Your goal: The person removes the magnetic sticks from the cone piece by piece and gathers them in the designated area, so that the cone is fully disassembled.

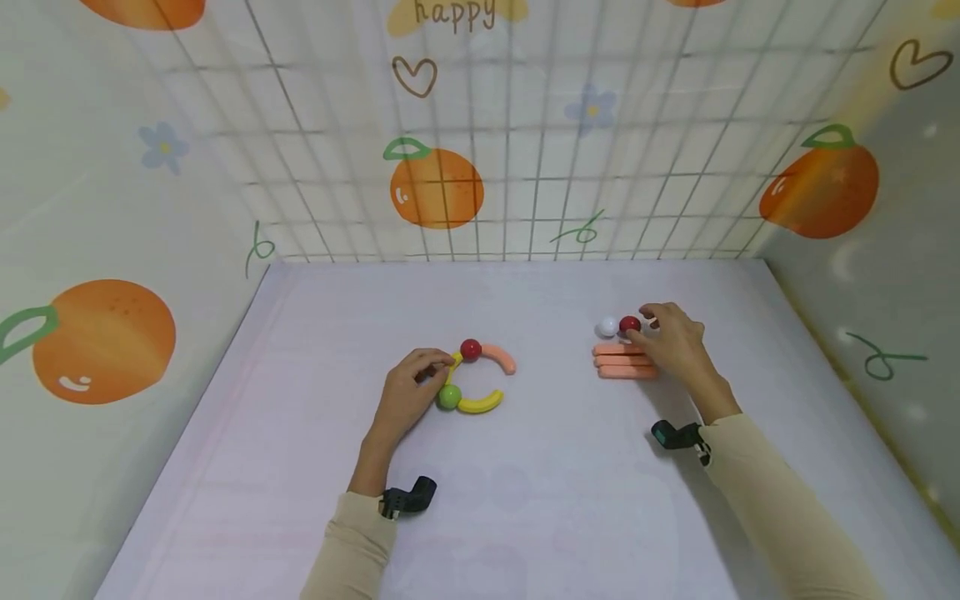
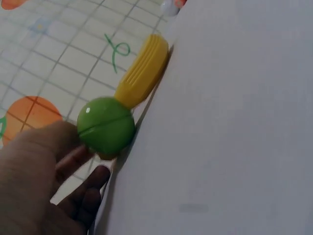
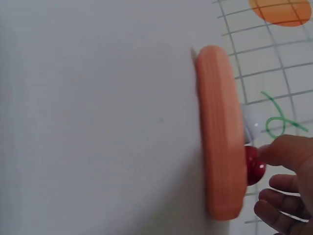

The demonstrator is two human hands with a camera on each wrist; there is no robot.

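Observation:
In the head view a ring-like chain lies on the table, made of toy balls and curved sticks. My left hand [image 1: 408, 387] pinches its left curved yellow stick [image 1: 452, 372], between the red ball [image 1: 470, 349] and the green ball [image 1: 449, 397]. A lower curved yellow stick [image 1: 481, 402] joins the green ball, and a curved orange stick [image 1: 498, 358] joins the red one. My right hand [image 1: 675, 342] reaches over a second red ball [image 1: 629, 325], its thumb at the ball and its other fingers apart from it. A white ball [image 1: 607, 327] sits beside that one.
Several straight orange sticks [image 1: 625, 372] lie in a stack just in front of the white and red balls, partly under the right hand. A white table [image 1: 540, 500] carries everything. Behind it hangs a sheet printed with oranges [image 1: 437, 188] over a wire grid [image 1: 525, 183].

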